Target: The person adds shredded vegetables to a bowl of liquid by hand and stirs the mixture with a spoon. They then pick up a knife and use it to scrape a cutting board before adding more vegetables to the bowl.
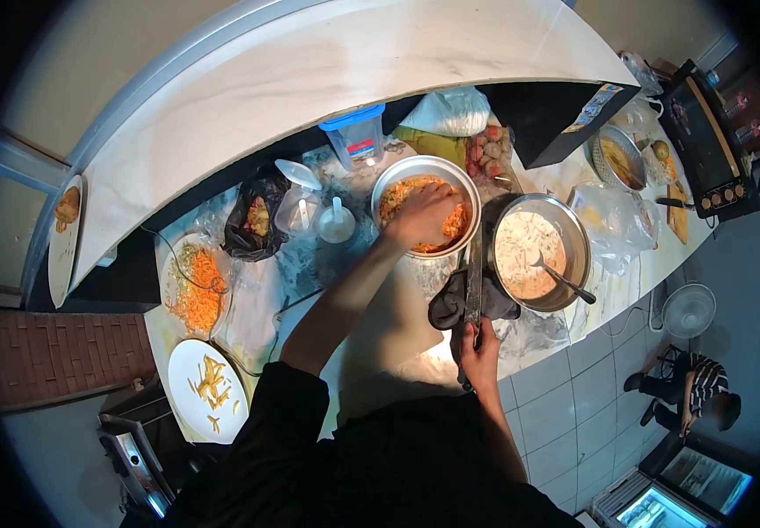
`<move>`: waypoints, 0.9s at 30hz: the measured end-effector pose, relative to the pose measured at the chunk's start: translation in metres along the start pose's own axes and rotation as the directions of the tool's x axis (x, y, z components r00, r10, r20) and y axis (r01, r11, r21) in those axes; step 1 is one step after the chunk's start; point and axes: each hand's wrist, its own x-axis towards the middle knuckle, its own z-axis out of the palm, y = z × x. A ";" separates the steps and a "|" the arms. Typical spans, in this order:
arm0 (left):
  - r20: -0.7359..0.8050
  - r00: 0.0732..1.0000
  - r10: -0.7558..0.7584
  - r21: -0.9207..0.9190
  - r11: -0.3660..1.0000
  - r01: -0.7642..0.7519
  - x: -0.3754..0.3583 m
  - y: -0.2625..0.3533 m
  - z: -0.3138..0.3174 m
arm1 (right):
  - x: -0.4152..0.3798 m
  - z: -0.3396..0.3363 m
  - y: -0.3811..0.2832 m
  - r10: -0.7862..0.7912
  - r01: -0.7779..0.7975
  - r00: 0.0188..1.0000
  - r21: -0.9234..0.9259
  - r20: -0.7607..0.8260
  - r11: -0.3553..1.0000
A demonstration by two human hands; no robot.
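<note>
My left hand [422,216] reaches into a round metal pot [380,195] of shredded carrot mix [455,222]. Its fingers curl down into the shreds, and their tips are hidden. Closer to me, my right hand [480,350] is closed around a long, narrow, dark metal piece [474,282] that runs up between the two pots. Under that piece lies a bunched dark cloth [448,304]. To the right stands a deeper steel pot [580,251] of creamy pinkish mixture [525,255], with a spoon [565,280] leaning in it.
At left are a plate of grated carrot [197,295], a white plate [188,396] with pale strips and a black bag [243,233]. Behind stand clear containers [336,222] and a blue-lidded tub [353,136]. An oven [705,145] is far right; a person [692,387] sits beyond the counter.
</note>
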 end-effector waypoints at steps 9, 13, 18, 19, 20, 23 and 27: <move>0.079 0.997 0.000 -0.108 0.994 0.009 0.002 -0.014 0.003 | 0.000 0.003 0.009 -0.076 0.074 0.996 -0.034 -0.051 0.997; 0.067 0.996 -0.055 -0.147 0.987 0.065 -0.001 -0.022 0.000 | 0.000 0.000 0.003 -0.071 0.070 0.996 -0.028 -0.049 0.997; -0.138 0.983 0.123 -0.080 0.988 -0.135 0.000 -0.037 -0.010 | -0.001 -0.003 0.002 0.051 -0.052 0.999 -0.054 -0.020 0.997; -0.149 0.981 0.121 -0.087 0.987 -0.135 0.000 -0.038 -0.011 | -0.001 -0.002 0.004 0.049 -0.050 0.999 -0.054 -0.020 0.997; -0.149 0.981 0.120 -0.086 0.987 -0.134 0.001 -0.037 -0.010 | -0.001 -0.002 0.005 0.057 -0.058 0.998 -0.030 -0.026 0.998; 0.003 0.996 0.090 -0.099 0.991 -0.089 0.006 -0.027 -0.007 | -0.001 -0.003 0.001 0.055 -0.055 0.998 -0.041 -0.020 0.998; 0.118 0.993 -0.014 -0.080 0.997 0.023 0.006 -0.020 0.002 | 0.001 0.000 0.001 -0.063 0.059 0.996 -0.059 -0.061 0.996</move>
